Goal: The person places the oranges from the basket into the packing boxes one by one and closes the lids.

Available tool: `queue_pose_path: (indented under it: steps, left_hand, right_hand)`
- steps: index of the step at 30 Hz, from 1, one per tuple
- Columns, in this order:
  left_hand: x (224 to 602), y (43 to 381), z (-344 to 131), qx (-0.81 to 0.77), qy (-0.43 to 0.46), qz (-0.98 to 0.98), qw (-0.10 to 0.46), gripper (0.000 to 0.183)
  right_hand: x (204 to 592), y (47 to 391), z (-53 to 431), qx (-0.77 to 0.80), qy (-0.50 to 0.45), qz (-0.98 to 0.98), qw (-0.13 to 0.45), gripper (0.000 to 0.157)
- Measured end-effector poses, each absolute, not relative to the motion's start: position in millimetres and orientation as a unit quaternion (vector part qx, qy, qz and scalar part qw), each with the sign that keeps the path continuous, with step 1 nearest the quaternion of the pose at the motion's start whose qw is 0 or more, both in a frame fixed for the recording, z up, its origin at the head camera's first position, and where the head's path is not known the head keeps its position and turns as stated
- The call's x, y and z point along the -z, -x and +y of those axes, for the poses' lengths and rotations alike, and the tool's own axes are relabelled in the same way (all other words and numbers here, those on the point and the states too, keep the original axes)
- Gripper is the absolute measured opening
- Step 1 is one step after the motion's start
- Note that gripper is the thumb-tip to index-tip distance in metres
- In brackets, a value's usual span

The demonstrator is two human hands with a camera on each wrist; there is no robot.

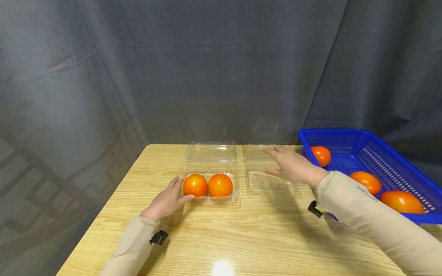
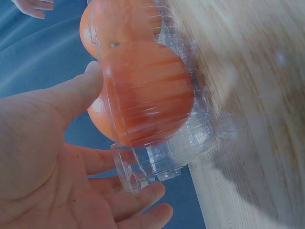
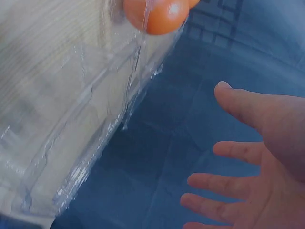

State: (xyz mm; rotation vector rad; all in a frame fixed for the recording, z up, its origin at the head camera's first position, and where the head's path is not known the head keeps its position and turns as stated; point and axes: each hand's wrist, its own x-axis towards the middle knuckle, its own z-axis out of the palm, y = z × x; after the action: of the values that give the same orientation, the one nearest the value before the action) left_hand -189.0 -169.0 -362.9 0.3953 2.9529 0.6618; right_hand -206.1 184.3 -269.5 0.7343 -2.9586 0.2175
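Nearest, two pale sleeves (image 1: 373,226) reach in over the wood-grained worktop (image 1: 214,234), a small black device (image 1: 159,237) at the left wrist and another at the right.

The left hand (image 1: 165,200) is at the left end of a clear plastic container (image 1: 210,168). Its grip is loosely open: the thumb lies by the near rim and the fingers extend along the container's end; whether they bear on the plastic I cannot tell. Two orange fruits (image 1: 220,185) sit side by side in the near half of that container, and its lid half lies folded back behind them.

Somewhat farther off, the right hand (image 1: 293,166) hangs over a second clear container (image 1: 255,182), which also lies opened out, just right of the first. This grip is wide open, fingers spread, holding nothing.

To the right, a blue basket (image 1: 335,131) with perforated walls contains three more fruits (image 1: 366,182), one of them near its left wall.

Beyond the worktop's far edge hangs a dark grey curtain (image 1: 221,73).
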Motion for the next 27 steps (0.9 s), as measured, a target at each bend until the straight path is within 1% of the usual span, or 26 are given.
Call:
queue_pose_path:
  steps: [4, 13, 20, 27]
  left_hand:
    - [363, 189, -169, -0.218, -0.129, 0.966, 0.047, 0.076]
    - [363, 189, -169, -0.220, -0.129, 0.966, 0.046, 0.076]
    - [363, 189, -169, -0.219, -0.129, 0.966, 0.043, 0.076]
    - [363, 189, -168, -0.220, -0.127, 0.966, 0.047, 0.076]
  right_hand:
    - [265, 208, 193, -0.061, -0.237, -0.969, 0.045, 0.063]
    - [258, 211, 210, -0.065, -0.209, -0.976, 0.021, 0.063]
    - [255, 214, 224, -0.056, -0.204, -0.977, 0.030, 0.062]
    - [254, 216, 238, -0.045, -0.178, -0.983, 0.022, 0.066]
